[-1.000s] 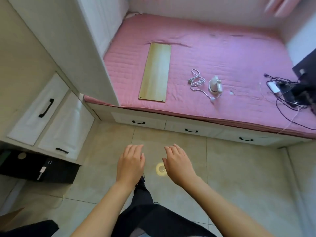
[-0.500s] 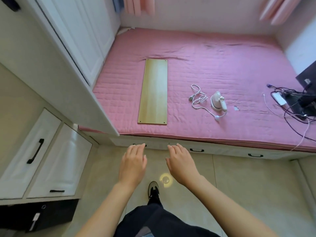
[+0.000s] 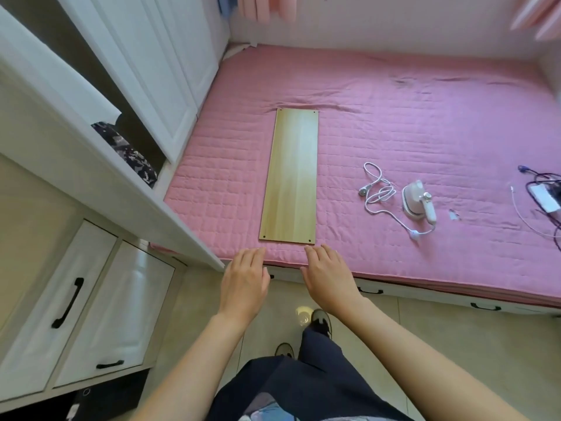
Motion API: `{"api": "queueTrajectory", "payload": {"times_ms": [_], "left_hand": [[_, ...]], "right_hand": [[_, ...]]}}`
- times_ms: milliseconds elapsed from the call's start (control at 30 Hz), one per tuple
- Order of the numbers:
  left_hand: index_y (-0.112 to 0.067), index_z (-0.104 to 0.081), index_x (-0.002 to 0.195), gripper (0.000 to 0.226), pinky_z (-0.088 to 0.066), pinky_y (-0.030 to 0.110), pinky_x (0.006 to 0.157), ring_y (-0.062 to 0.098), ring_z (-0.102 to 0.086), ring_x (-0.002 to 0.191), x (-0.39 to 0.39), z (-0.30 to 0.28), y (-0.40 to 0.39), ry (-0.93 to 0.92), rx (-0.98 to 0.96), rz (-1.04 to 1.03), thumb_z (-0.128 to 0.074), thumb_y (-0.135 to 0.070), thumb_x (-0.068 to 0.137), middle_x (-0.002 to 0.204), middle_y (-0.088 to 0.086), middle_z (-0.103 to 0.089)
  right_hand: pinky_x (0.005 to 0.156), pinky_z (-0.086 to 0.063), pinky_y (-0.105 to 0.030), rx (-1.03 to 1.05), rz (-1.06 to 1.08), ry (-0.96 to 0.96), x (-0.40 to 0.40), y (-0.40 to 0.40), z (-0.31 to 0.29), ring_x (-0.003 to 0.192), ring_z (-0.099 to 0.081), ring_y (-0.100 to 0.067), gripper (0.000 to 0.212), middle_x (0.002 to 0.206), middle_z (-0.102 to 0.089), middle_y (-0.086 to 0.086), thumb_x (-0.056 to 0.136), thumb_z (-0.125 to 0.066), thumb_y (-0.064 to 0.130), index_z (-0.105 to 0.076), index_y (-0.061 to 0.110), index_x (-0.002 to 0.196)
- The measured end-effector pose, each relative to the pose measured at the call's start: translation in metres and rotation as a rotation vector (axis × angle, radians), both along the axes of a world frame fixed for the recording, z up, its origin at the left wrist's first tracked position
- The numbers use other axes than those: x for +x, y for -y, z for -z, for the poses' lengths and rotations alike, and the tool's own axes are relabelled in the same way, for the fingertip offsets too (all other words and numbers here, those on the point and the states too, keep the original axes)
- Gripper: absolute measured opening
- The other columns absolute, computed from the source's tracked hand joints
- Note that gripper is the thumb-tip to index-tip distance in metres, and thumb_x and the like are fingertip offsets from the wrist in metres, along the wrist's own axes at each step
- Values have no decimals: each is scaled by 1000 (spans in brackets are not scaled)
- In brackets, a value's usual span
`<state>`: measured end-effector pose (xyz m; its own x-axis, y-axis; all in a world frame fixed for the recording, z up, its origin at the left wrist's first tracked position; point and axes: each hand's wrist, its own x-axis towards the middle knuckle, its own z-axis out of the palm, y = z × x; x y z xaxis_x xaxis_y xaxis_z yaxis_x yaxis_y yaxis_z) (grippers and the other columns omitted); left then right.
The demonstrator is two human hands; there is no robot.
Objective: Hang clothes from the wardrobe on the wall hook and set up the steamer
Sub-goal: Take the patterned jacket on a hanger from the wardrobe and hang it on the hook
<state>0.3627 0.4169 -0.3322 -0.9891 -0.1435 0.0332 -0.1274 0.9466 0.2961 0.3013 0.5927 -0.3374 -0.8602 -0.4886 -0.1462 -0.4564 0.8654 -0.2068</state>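
A small white steamer (image 3: 418, 203) lies on the pink bed (image 3: 394, 123), its white cord (image 3: 378, 194) coiled to its left. The white wardrobe (image 3: 158, 74) stands at the left, one door ajar, with a dark patterned garment (image 3: 127, 153) showing in the gap. My left hand (image 3: 244, 281) and my right hand (image 3: 329, 275) hover palm down, fingers apart and holding nothing, over the bed's near edge. No wall hook is in view.
A long wooden board (image 3: 291, 177) lies on the bed just beyond my hands. Black cables and a white adapter (image 3: 543, 199) sit at the bed's right edge. White drawers with black handles (image 3: 68, 302) are at the left. Tiled floor (image 3: 455, 344) lies below.
The view has moved forward and tilted up: the bed and board are closer, the wardrobe's gap with the garment has come into view. Both hands stay raised and empty.
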Motion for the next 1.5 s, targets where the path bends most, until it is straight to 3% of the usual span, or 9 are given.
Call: {"api": "queueTrajectory", "payload": {"times_ms": [333,733,967,1300,1500], "left_hand": [[-7,-56,129,42,-48,38,96,23,-56,112,-91,1,20,38,-24,-236,-60,-16,88,121,6,-63],[-12,-42,142,47,-32,38,112,24,-38,137,-190,-19,38,17,-55,-510,-49,-22,97,146,5,-46],[-10,-47,139,46,-42,38,107,24,-46,131,-206,-46,85,-44,-123,-662,-55,-19,94,140,7,-52],[-12,-51,134,46,-42,35,103,23,-46,128,-229,-82,170,-117,-184,-828,-62,-20,90,136,4,-55],[-14,-48,136,45,-39,35,105,22,-44,129,-249,-117,232,-172,-229,-975,-55,-24,93,139,3,-52]], "right_hand": [[112,-27,-42,12,-264,33,-128,41,-3,136,-32,-35,51,141,-44,-14,100,-40,29,-33,3,143],[109,-35,-49,1,-607,-96,-266,88,-28,134,-37,-39,50,136,-49,-17,98,-48,29,-41,-1,137],[108,-36,-49,-78,-755,-145,-301,158,-54,133,-39,-39,49,134,-52,-19,96,-51,28,-44,-1,135],[109,-35,-46,-160,-883,-264,-316,275,-100,132,-40,-34,49,133,-53,-14,95,-50,27,-42,2,136],[108,-34,-40,-202,-920,-306,-329,349,-136,127,-41,-31,43,131,-52,-11,99,-41,29,-41,6,135]]}}
